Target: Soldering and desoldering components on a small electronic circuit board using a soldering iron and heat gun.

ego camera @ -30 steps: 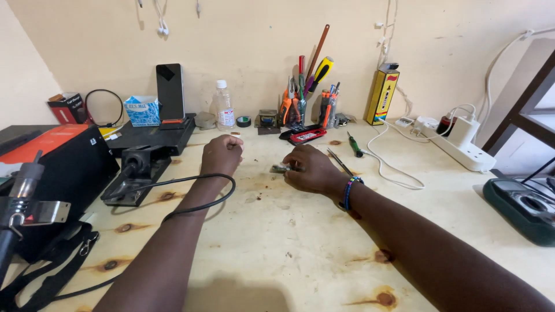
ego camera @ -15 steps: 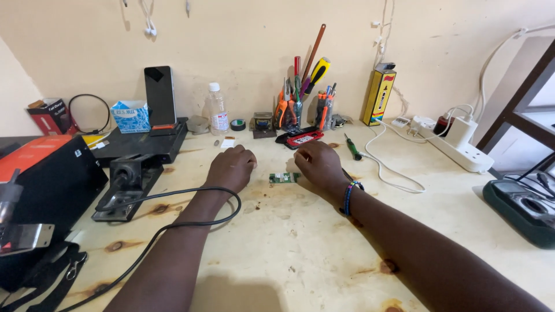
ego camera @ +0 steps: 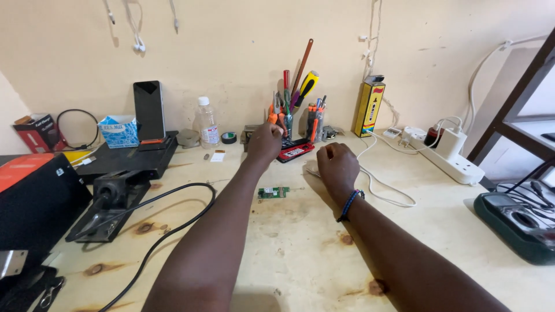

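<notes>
On bench, head view only: L hand (ego camera: 265, 141) stretched to the tool cup (ego camera: 287, 122) by the wall, fingers curled loosely at the orange-handled pliers (ego camera: 272, 117), touching or just short, can't tell, nothing clearly gripped; R hand (ego camera: 337, 166) a loose fist resting knuckles-up on the tabletop (ego camera: 300, 254), whether it holds anything can't tell. Small green circuit board (ego camera: 273, 192) lies flat betw. the forearms, untouched, near the black cable (ego camera: 173, 222). Step judged: tool pick-up; next move calls for a firm pinch on one handle w/o tipping the cup.
</notes>
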